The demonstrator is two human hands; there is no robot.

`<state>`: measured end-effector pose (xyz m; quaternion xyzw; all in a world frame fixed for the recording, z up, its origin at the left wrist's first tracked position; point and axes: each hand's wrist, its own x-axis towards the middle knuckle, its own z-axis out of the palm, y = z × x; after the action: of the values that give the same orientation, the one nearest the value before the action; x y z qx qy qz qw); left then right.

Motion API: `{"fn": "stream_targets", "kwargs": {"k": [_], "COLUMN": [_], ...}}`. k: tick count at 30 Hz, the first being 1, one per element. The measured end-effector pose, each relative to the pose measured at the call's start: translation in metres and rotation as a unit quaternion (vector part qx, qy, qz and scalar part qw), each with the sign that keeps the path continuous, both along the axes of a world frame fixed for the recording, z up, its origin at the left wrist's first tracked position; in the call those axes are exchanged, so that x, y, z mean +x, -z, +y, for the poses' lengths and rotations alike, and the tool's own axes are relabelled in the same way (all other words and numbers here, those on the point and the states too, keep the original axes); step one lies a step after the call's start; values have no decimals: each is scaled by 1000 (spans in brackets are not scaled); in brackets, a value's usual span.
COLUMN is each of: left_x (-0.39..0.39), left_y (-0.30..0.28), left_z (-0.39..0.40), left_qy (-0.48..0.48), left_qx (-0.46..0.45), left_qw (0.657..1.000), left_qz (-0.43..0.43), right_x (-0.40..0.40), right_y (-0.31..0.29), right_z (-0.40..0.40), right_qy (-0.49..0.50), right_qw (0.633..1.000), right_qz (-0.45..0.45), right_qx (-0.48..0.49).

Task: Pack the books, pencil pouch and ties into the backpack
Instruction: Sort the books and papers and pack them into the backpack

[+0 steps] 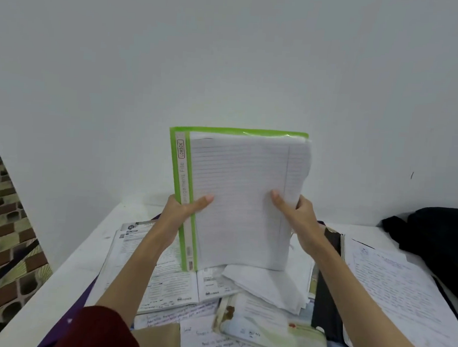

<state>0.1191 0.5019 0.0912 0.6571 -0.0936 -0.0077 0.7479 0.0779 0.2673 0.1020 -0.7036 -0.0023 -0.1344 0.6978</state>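
Above the table's paper clutter, L hand & R hand each grip green file, upright, prob. squaring its sheets; dark mass far right, poss. backpack.

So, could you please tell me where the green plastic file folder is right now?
The green plastic file folder stands upright mid-frame in the head view, gripped by the left hand and right hand above the open printed workbook.
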Motion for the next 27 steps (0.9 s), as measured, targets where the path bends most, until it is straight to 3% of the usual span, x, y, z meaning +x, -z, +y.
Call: {"fn": "stream_targets", "kwargs": {"k": [8, 13, 15, 20, 24, 27], "left_x": [-9, -11, -13, -28, -46, -55], "left_y": [40, 21, 1, -31, -39, -35], "left_z": [-2, -13, -15, -43, -99, -154], "left_qy": [26, -39, -8, 121, 224, 292], "left_qx": [29, 12, 18, -1, -5, 27], "left_qw": [998, 998, 998, 990, 967, 943], "left_qz": [40, 54, 55, 75, 120, 156], "right_x": [5, -4, -16, -66, -114, -147], "right_y": [15, 2, -18, -61, -57, -47], "right_z": [13, 21, 10, -47, -101, -145], "right_qy": [31, 167, 167, -19, -34, 15], "right_qw": [999, 986, 986, 998, 990, 991], "right_qz": [18, -12, -12, 60, 110, 110], "right_qx": [26, 14, -3, 21, 79, 81]}}
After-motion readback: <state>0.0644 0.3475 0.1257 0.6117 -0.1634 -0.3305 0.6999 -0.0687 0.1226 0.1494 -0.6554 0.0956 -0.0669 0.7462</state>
